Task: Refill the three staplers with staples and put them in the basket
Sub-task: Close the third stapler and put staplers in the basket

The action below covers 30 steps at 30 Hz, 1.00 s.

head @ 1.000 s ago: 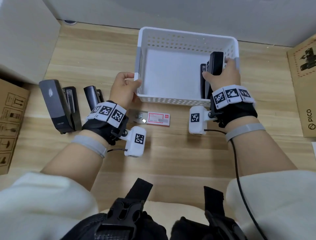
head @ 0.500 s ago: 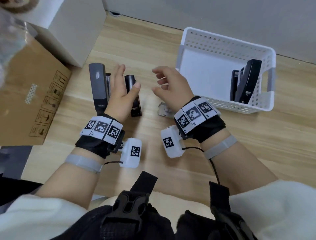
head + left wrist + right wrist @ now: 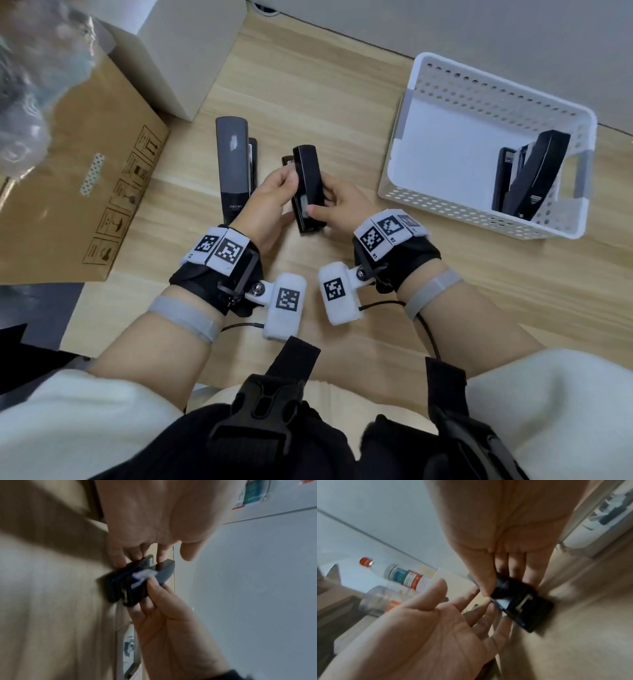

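Note:
A small black stapler lies between my hands on the wooden table, its top lifted a little off its base. My right hand pinches it, thumb on the near side and fingers on the far side. My left hand touches its left side with fairly straight fingertips, thumb held apart. A large grey stapler lies just to the left. Another black stapler leans inside the white basket at the right. The staple box lies under my right wrist.
A brown cardboard box and a white box stand along the left. Plastic bottles lie on top of the brown box. Bare wood stretches between the staplers and the basket.
My right hand let go of the stapler in the basket and came left. Both hands moved onto the small black stapler. The view swung to the left.

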Motion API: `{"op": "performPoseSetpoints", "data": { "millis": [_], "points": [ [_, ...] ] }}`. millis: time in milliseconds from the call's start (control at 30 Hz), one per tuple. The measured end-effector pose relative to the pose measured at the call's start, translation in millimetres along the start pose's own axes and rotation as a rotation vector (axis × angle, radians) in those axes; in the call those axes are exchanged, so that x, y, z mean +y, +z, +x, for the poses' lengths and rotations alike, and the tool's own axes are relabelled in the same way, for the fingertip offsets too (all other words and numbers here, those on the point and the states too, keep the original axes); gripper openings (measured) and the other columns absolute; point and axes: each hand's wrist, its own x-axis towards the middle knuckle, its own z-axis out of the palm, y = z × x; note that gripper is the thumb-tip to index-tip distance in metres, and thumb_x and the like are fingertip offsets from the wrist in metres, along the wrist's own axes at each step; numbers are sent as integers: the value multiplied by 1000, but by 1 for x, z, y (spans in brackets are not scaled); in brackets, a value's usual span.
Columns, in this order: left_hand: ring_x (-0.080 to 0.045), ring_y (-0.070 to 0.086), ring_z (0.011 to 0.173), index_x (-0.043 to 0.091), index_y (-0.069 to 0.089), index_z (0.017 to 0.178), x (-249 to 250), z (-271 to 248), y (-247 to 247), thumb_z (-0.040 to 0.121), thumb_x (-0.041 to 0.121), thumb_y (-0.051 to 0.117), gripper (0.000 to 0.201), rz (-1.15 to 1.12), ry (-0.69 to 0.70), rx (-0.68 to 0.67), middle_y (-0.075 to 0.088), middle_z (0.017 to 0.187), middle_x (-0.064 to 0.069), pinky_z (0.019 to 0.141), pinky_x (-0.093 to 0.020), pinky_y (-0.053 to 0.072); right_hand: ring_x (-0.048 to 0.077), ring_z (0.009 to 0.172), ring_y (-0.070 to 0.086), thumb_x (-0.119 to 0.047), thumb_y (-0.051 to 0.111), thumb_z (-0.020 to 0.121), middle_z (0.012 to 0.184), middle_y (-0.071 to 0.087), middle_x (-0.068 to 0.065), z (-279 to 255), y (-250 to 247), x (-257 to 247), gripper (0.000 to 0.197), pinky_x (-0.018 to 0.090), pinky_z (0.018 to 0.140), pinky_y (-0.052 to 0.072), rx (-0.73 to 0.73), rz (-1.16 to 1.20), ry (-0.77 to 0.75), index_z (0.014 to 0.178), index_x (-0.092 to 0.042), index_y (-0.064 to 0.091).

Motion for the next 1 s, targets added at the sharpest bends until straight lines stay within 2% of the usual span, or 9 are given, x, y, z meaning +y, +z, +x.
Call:
{"op": "performPoseSetpoints", "data": {
  "millis": [67,233,333,433,567,667,767,867,1000],
  "points": [
    [-8,55,92,13,42,129,4,-1,4,95,17,41,34,1,12,22,54,112,-2,75,-26,47,20,108,56,10,53,82,122,58,15,-6,-3,0,55,35,105,40,-11,92,1,133,-6,39],
    [-5,54,98,28,52,108,23,-17,16,85,22,54,24,41,65,-25,53,112,7,81,-31,43,15,112,53,-11,56,78,117,55,2,-28,-17,-11,66,37,105,41,22,175,-128,139,-13,31],
    [5,57,87,29,52,103,43,-26,35,87,15,51,21,35,168,-98,55,99,13,69,-22,49,16,106,58,-12,57,84,109,62,-2,-47,-37,-19,65,43,98,47,56,255,-188,141,-21,28],
    [-3,53,98,30,52,102,59,-26,60,80,21,53,24,34,207,-199,54,106,11,76,-27,49,15,93,65,-15,57,83,97,68,-1,-66,-63,-23,66,39,80,55,104,386,-202,142,-26,28],
    [-8,56,97,31,53,100,65,-13,95,79,20,55,24,50,206,-264,54,113,6,76,-28,50,11,87,68,-11,56,87,89,71,-6,-87,-103,-23,60,31,73,55,255,398,-206,141,-23,31],
    [-4,55,90,28,54,95,64,5,116,83,7,54,25,141,255,-84,57,102,10,75,-25,44,5,76,67,-11,53,91,76,71,-10,-95,-134,-11,48,26,69,55,426,386,-178,137,-17,38],
    [-9,52,97,17,55,106,58,26,127,80,-3,52,33,193,310,135,54,97,10,78,-19,43,1,67,65,-16,54,91,70,68,-16,-95,-157,6,45,33,77,57,553,223,-119,134,-16,42],
    [-13,52,100,15,52,111,44,42,128,78,-5,54,39,266,272,241,52,99,5,87,-26,45,5,77,63,-26,57,88,94,65,-13,-84,-176,25,46,34,85,53,650,-52,6,132,-20,44],
    [-8,55,76,15,56,106,28,48,121,75,-11,51,40,278,225,264,53,83,6,67,-17,50,25,110,57,-35,57,85,125,59,4,-66,-187,44,47,27,94,41,679,-274,164,128,-17,47]
  ]
}}
